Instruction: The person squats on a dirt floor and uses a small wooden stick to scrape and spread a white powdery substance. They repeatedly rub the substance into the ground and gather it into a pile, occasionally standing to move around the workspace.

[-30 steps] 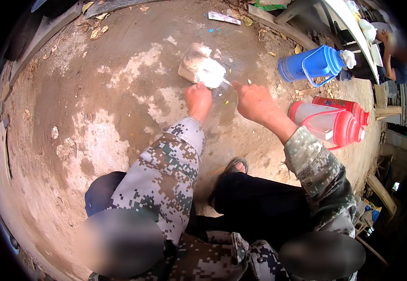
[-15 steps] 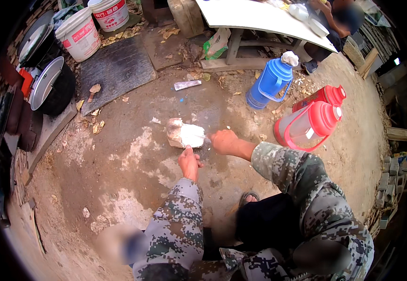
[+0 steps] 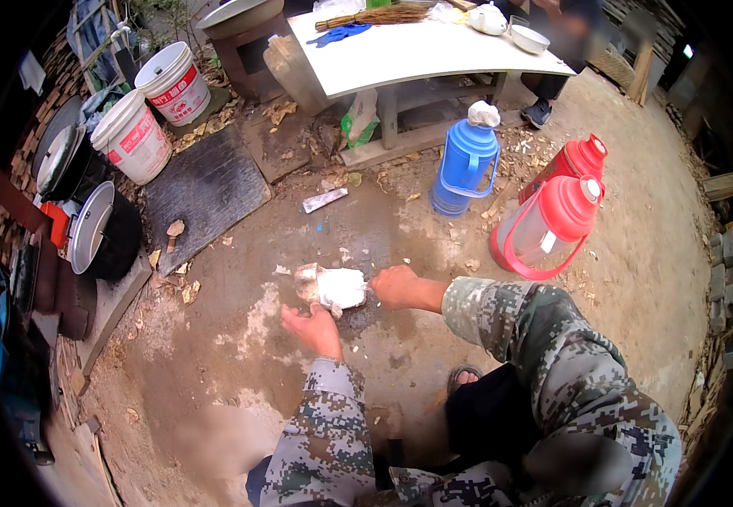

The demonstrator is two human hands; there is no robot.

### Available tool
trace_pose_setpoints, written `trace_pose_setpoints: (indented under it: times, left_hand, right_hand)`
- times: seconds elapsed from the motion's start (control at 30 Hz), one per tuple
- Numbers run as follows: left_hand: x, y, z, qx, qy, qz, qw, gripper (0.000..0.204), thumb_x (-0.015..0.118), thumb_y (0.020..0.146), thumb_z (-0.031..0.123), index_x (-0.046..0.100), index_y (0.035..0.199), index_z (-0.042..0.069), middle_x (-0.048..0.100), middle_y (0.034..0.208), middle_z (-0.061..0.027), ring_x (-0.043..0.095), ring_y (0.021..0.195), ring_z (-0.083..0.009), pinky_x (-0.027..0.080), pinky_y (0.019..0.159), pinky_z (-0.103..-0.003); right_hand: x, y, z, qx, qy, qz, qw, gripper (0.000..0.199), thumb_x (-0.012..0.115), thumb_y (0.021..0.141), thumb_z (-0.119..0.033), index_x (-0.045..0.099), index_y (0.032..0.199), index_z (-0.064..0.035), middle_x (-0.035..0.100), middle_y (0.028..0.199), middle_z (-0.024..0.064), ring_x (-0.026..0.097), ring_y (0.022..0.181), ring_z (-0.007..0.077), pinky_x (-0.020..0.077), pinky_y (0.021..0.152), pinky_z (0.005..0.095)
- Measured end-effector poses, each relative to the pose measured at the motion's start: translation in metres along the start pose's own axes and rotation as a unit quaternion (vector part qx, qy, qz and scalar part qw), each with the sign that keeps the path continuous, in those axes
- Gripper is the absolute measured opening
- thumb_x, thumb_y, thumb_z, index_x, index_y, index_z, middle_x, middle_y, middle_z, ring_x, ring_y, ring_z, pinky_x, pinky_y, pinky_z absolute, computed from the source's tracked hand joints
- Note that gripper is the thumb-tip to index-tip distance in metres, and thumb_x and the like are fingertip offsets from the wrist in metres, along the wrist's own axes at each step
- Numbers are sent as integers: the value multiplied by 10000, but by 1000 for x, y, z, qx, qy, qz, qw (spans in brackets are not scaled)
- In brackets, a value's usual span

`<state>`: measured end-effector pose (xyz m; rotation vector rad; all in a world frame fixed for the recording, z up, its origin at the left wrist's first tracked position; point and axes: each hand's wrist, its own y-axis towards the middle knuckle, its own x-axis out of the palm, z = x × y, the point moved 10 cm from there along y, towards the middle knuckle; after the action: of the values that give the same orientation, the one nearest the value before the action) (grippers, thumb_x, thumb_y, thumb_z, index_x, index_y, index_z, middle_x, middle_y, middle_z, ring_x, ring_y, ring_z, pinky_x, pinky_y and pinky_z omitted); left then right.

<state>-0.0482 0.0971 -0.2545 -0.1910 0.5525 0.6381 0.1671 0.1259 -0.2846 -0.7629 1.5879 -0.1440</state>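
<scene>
A white lump (image 3: 341, 288) with a rough brownish left end lies on the damp ground in front of me. I cannot make out what it is. At its lower left is my left hand (image 3: 314, 331), fingers apart and gripping nothing, its fingertips close to the lump's underside; whether they touch it is unclear. My right hand (image 3: 396, 288) is closed in a fist just right of the lump. Something thin and greyish seems to stick out from that fist toward the lump's right end, too small to name. Small white crumbs are scattered around.
A blue thermos flask (image 3: 463, 169) and two red ones (image 3: 552, 221) stand right of my hands. Farther off is a white-topped table (image 3: 434, 59) with a person behind it. White buckets (image 3: 134, 139), a black pot (image 3: 117, 232) and a dark board (image 3: 206, 198) are at left.
My left hand has shifted left along the lump's lower edge and its fingers have spread. The right fist stays by the lump's right end. The view has tilted up, showing more of the table.
</scene>
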Motion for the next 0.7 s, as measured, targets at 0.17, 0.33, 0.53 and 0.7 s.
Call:
trace_pose_setpoints:
  times: [0.17,0.33,0.53,0.7]
  left_hand:
    - [18,37,53,195,46,-109,973,564,676,830,59,514,1356,-62,564,1206,-199,528,1190,-377,426,1017,-427]
    - [37,51,65,231,106,-141,957,434,614,800,13,622,1232,-15,631,1176,-193,594,1113,-395,466,965,-436]
    - [38,57,66,270,81,-151,948,412,538,789,-28,657,1183,-19,670,1157,-210,626,1099,-399,486,959,-446]
    - [50,60,57,252,79,-198,944,451,522,793,-40,656,1224,-23,662,1199,-246,650,1097,-374,497,953,-426]
  right_hand:
    - [-18,-11,-15,-8,7,-7,1000,308,630,831,-121,720,1115,-43,726,1113,159,690,1078,317,551,907,428]
    - [-9,-21,-3,6,32,1,999,324,633,826,-127,716,1127,-41,717,1132,173,691,1075,327,549,908,432]
    - [-20,-19,-12,0,13,-17,1000,288,661,805,-145,732,1055,-18,732,1063,170,702,1041,339,564,866,440]
    - [-6,-35,-25,-13,-1,-25,1000,283,676,788,-151,733,1042,-40,727,1058,171,700,1029,328,560,854,441]
